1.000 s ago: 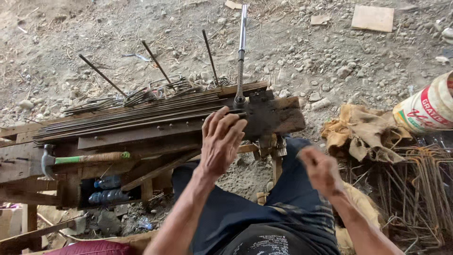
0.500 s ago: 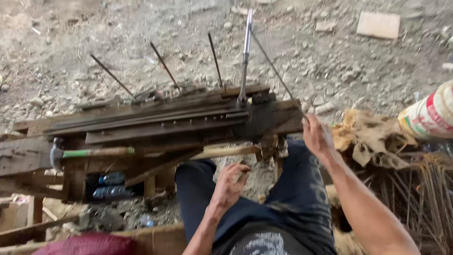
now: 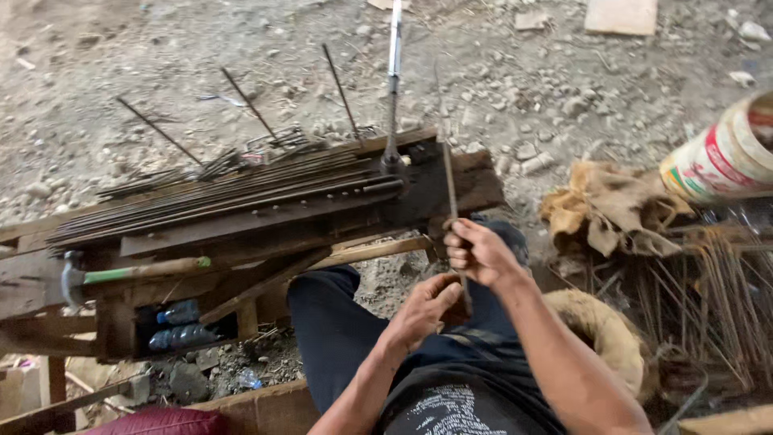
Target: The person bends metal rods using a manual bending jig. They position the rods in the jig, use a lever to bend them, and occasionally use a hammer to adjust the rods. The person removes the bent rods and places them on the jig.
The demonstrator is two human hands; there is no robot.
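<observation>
Place: an outdoor work yard for bending metal rods.
Ground: dirt and stones.
Signs: wooden bench [image 3: 266, 234] stacked with rods [image 3: 225, 193], a hammer [image 3: 121, 274].

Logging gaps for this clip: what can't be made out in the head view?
- Lower end of the thin rod: hidden inside the right hand.
- Left hand grip: fingers curl away, contact unclear.
- Painted bucket: cut off by right edge.
- Bottles under the bench: shadowed.

Ahead of the right hand [image 3: 479, 254] the wooden bench [image 3: 241, 234] blocks the way, stacked with steel rods [image 3: 217, 193] and an upright lever [image 3: 393, 80]. To its right, bent wire frames [image 3: 708, 298] and sacking [image 3: 612, 205] crowd in. Open gravel ground [image 3: 515, 72] lies beyond.
</observation>
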